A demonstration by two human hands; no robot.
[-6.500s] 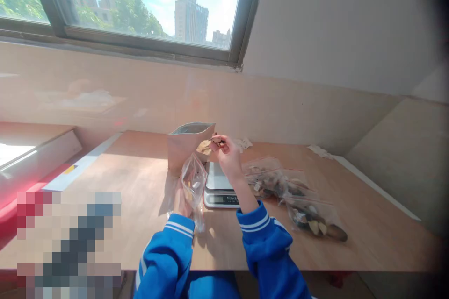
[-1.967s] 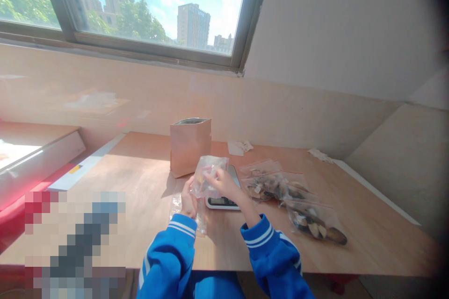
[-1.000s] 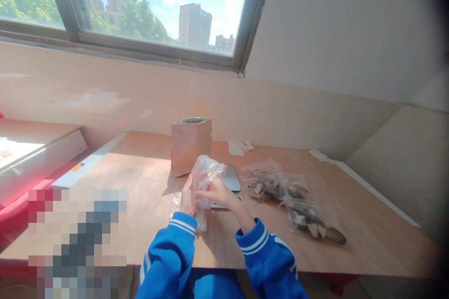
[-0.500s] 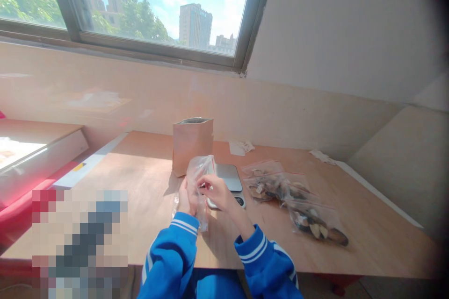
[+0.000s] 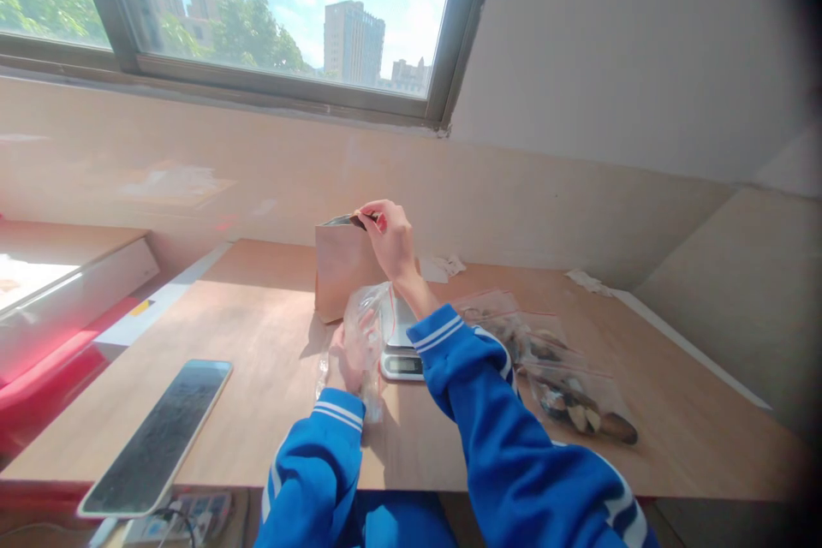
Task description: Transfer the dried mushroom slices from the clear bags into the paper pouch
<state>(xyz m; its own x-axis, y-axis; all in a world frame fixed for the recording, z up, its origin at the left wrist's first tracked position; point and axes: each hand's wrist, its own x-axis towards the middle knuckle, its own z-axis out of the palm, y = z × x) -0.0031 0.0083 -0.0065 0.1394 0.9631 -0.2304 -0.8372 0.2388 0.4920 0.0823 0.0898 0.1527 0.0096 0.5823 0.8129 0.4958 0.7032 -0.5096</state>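
My left hand (image 5: 348,357) grips a clear plastic zip bag (image 5: 363,336) and holds it upright just above the wooden table (image 5: 257,334). My right hand (image 5: 388,235) is stretched forward to the open top of a brown paper pouch (image 5: 340,270), fingers pinched on a small dark piece at the rim. A small digital kitchen scale (image 5: 402,353) sits between the clear bag and my right forearm, partly hidden by the blue sleeve.
Filled clear bags (image 5: 565,385) of mixed dried pieces lie to the right of the scale. A phone (image 5: 157,437) lies face up at the table's near left edge. Paper scraps (image 5: 443,265) lie by the back wall. A power strip (image 5: 173,515) shows below the table edge.
My right hand left the clear bag and reached forward up to the brown pouch's opening. The left hand kept holding the clear bag in place.
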